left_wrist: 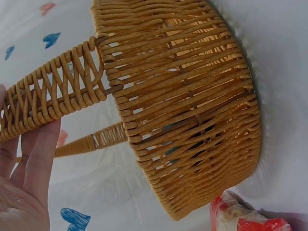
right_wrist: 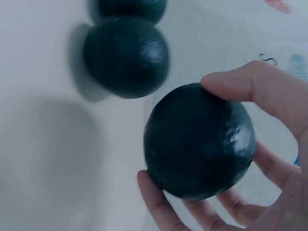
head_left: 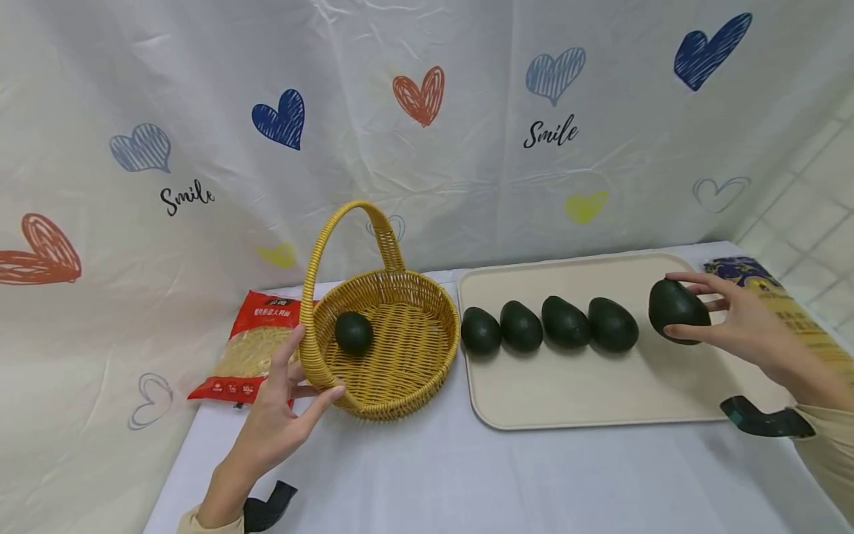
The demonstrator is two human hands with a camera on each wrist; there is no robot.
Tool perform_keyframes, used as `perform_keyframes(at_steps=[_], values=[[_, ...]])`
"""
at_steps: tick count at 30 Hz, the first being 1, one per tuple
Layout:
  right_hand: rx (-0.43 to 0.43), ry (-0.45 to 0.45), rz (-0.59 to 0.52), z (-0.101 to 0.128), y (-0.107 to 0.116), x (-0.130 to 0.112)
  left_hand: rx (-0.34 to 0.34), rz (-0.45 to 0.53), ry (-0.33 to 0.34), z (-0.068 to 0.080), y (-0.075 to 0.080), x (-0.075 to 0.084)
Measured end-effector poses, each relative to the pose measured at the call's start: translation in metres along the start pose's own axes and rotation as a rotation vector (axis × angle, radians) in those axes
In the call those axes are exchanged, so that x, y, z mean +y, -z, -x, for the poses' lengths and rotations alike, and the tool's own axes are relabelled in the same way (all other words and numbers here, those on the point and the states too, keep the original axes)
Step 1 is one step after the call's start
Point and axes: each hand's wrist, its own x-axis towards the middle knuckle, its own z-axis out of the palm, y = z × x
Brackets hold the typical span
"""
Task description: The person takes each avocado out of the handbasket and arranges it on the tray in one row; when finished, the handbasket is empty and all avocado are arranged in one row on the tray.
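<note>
backdrop cloth (head_left: 427, 170): "Smile" in black script twice, one up left of the wicker basket (head_left: 400, 386), one up right of it | red noodle packet (head_left: 250, 348) left of basket: white print, too small to read | yellow-and-purple packet (head_left: 787, 311) far right of basket: print illegible

Both hands are bare, with no rings or gloves visible. The left hand (head_left: 276, 415) emerges from a cream-coloured sleeve cuff (head_left: 200, 521), seen at the near edge of the white table (head_left: 427, 475). Just beside that cuff sits a black strap-like wrist mount (head_left: 267, 506). The right hand (head_left: 740, 319) leads into a matching cream sleeve (head_left: 830, 445), with a dark teal-black curved mount (head_left: 763, 419) on the wrist, toward the table's right edge.
</note>
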Motion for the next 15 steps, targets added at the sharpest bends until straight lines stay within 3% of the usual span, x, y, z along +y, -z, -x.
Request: perform_keyframes(at_steps=[15], values=[[-0.121, -0.044, 0.073, -0.012, -0.011, 0.021, 0.0, -0.021, 0.016, -0.002, 0.0, 0.002]])
